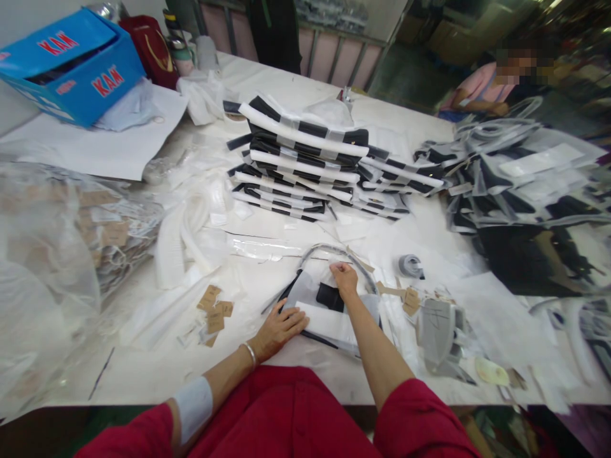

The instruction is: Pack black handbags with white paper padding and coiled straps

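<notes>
The bag (pixel 307 287) lies on the desk (pixel 260 270) beneath both hands, its long axis running left to right, its handle (pixel 329 247) arching on the far side. The left hand (pixel 280 327) lies flat across its left end, grasping nothing. The right hand (pixel 344 280) is nearer the black patch (pixel 328 297), its grip just beyond it, fingertips close together; whether they pinch anything, I cannot tell.

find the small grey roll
In the head view, the grey roll lies on the table, right of the right hand, just beyond some brown tags.
</notes>
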A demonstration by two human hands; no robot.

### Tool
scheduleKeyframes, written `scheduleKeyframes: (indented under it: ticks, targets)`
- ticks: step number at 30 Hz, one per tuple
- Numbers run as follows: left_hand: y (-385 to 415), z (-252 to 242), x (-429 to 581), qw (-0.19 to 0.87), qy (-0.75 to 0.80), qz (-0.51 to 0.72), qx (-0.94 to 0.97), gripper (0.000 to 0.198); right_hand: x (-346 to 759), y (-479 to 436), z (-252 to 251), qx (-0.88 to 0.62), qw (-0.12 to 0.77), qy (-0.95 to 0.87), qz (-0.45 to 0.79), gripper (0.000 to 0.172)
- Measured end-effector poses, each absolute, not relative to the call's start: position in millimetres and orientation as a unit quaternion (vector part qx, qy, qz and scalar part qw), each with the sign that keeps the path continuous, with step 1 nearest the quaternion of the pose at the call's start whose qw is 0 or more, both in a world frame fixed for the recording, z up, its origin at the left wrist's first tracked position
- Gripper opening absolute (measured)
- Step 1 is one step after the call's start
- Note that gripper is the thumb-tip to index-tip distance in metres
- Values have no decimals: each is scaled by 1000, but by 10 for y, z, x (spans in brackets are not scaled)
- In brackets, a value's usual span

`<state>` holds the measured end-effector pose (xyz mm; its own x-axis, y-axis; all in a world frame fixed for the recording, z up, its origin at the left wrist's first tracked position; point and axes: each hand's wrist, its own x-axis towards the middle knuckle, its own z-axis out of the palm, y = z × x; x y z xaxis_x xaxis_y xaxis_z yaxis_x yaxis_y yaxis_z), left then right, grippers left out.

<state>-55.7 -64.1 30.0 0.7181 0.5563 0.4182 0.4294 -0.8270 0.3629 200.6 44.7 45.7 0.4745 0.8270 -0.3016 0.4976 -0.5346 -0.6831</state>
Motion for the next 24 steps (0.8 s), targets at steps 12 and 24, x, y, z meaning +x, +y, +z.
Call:
scheduleKeyframes:
  ticks: [12, 24]
  targets:
    - [-652, 247, -491, 121, 285, 254, 916, 37, 1772, 60, 1121, -691, 386, -524, 315, 20]
    - [-654, 222, -484, 99, 284, 251, 920, 38, 1566, -731, 708, -566, 244, -780, 113, 15]
